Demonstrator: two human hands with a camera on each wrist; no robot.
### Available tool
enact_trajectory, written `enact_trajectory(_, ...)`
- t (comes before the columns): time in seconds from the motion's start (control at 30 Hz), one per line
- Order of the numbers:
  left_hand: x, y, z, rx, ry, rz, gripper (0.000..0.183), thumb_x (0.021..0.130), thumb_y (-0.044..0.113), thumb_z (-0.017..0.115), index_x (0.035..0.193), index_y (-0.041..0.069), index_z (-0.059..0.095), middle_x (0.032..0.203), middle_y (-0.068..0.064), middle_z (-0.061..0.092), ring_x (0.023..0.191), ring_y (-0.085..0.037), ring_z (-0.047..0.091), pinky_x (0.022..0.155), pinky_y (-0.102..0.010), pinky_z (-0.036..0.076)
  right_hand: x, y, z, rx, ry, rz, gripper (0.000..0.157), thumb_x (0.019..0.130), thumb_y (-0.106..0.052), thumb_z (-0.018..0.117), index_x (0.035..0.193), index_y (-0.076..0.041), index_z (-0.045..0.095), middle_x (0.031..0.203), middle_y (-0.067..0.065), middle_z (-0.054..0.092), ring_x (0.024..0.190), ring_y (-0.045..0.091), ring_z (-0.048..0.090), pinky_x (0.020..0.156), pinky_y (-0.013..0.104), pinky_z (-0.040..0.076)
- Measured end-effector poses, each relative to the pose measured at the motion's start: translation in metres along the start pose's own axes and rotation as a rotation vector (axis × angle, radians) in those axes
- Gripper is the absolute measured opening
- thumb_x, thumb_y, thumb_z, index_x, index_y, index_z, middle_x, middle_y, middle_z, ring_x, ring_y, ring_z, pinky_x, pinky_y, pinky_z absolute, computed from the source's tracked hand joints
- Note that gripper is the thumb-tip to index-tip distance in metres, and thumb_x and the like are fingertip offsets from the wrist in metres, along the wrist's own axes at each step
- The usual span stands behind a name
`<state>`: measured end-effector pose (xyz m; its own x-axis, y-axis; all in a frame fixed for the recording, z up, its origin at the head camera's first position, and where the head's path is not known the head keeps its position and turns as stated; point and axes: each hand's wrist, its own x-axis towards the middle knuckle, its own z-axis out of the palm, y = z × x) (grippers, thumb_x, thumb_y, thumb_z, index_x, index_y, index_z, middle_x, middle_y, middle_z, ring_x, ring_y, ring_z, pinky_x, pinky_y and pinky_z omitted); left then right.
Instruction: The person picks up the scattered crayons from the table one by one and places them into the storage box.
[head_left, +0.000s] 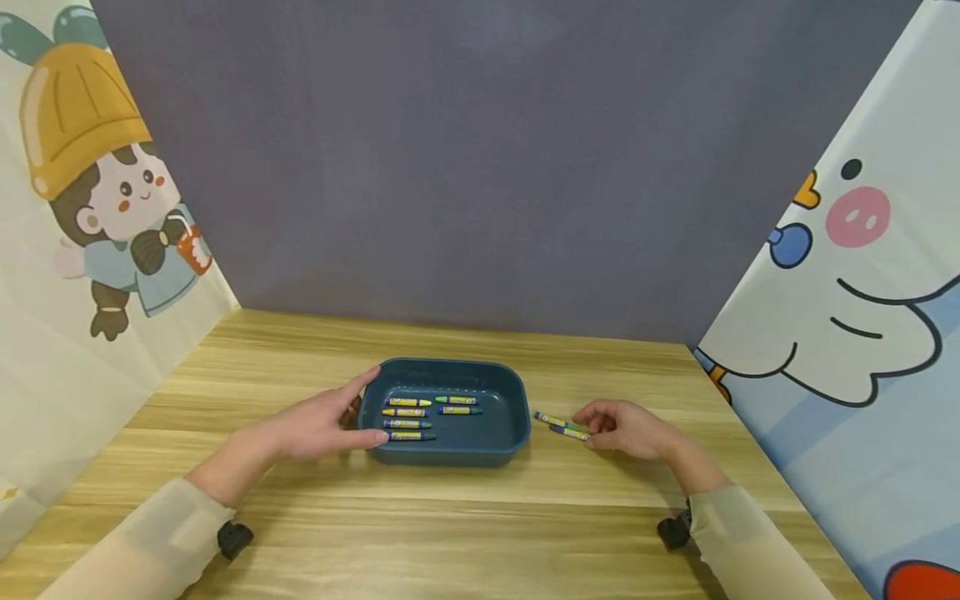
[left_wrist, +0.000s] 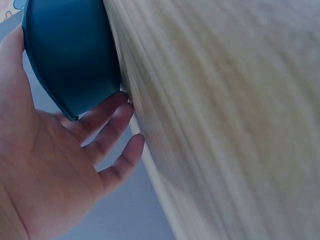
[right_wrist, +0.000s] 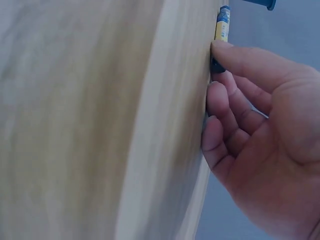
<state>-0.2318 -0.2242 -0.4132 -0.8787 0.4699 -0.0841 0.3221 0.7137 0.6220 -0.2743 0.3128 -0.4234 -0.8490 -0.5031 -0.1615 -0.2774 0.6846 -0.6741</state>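
A dark blue tray [head_left: 468,457] sits on the table with several crayons [head_left: 407,412] in it, lying in two columns with paper wrappers of yellow and blue. My left hand [head_left: 318,423] holds the tray's left end, thumb at the near rim and index finger at the far corner; in the left wrist view the other fingers [left_wrist: 127,155] bend under its end. To the right of the tray, my right hand [head_left: 626,429] pinches at two crayons lying side by side on the table. The thumb presses the nearer crayon [right_wrist: 222,30]; the fingertips partly hide the farther crayon [head_left: 551,418].
The wood-grain table [head_left: 465,533] ends at a grey panel [head_left: 480,167] behind the tray. Cartoon-printed sheets stand at the left [head_left: 45,333] and right [head_left: 885,350]. A small black device [head_left: 235,539] is worn on each wrist.
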Motion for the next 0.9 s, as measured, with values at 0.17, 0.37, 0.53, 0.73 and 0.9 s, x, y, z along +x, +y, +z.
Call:
enact_trajectory(0.17, 0.001, -0.001, 0.001, -0.006, 0.0, 0.005, 0.115, 0.099, 0.063, 0.076, 0.178, 0.014, 0.008, 0.117, -0.001, 0.07, 0.106, -0.012, 0.068, 0.097, -0.044, 0.055, -0.005, 0.003, -0.002, -0.019, 0.0, -0.013, 0.039, 0.1, -0.018, 0.081, 0.134, -0.002, 0.071, 0.101, 0.004, 0.068, 0.085, 0.013, 0.061, 0.074, 0.025, 0.051)
enact_trajectory(0.37, 0.0, 0.001, 0.0, 0.005, 0.003, 0.011, 0.114, 0.099, 0.062, 0.075, 0.178, 0.012, 0.009, 0.117, -0.001, 0.071, 0.106, -0.012, 0.069, 0.097, -0.043, 0.055, -0.015, 0.006, -0.003, 0.007, -0.008, -0.057, 0.033, 0.102, -0.015, 0.078, 0.132, -0.003, 0.072, 0.1, 0.005, 0.069, 0.08, 0.01, 0.06, 0.07, 0.026, 0.051)
enact_trajectory(0.53, -0.001, 0.003, -0.001, -0.003, 0.003, 0.008, 0.114, 0.099, 0.061, 0.076, 0.178, 0.012, 0.009, 0.117, -0.001, 0.071, 0.105, -0.012, 0.069, 0.096, -0.042, 0.055, -0.022, 0.005, -0.005, 0.057, -0.019, -0.057, 0.026, 0.106, -0.013, 0.072, 0.13, -0.006, 0.077, 0.102, 0.01, 0.067, 0.069, 0.008, 0.057, 0.06, 0.026, 0.049)
enact_trajectory(0.73, -0.001, 0.003, -0.001, -0.005, 0.004, 0.009, 0.114, 0.099, 0.061, 0.076, 0.178, 0.013, 0.009, 0.117, -0.002, 0.071, 0.105, -0.012, 0.069, 0.096, -0.043, 0.055, -0.023, -0.004, -0.005, 0.045, 0.046, -0.108, 0.025, 0.106, -0.013, 0.07, 0.13, -0.009, 0.078, 0.095, 0.008, 0.069, 0.069, 0.007, 0.057, 0.06, 0.027, 0.05)
enact_trajectory(0.9, 0.0, 0.002, -0.001, 0.005, 0.009, 0.006, 0.114, 0.099, 0.062, 0.076, 0.178, 0.013, 0.009, 0.118, -0.002, 0.071, 0.106, -0.013, 0.069, 0.099, -0.045, 0.055, -0.017, -0.019, -0.002, -0.015, 0.147, -0.167, 0.023, 0.104, -0.012, 0.071, 0.124, -0.016, 0.081, 0.098, 0.002, 0.07, 0.078, 0.007, 0.059, 0.068, 0.027, 0.051)
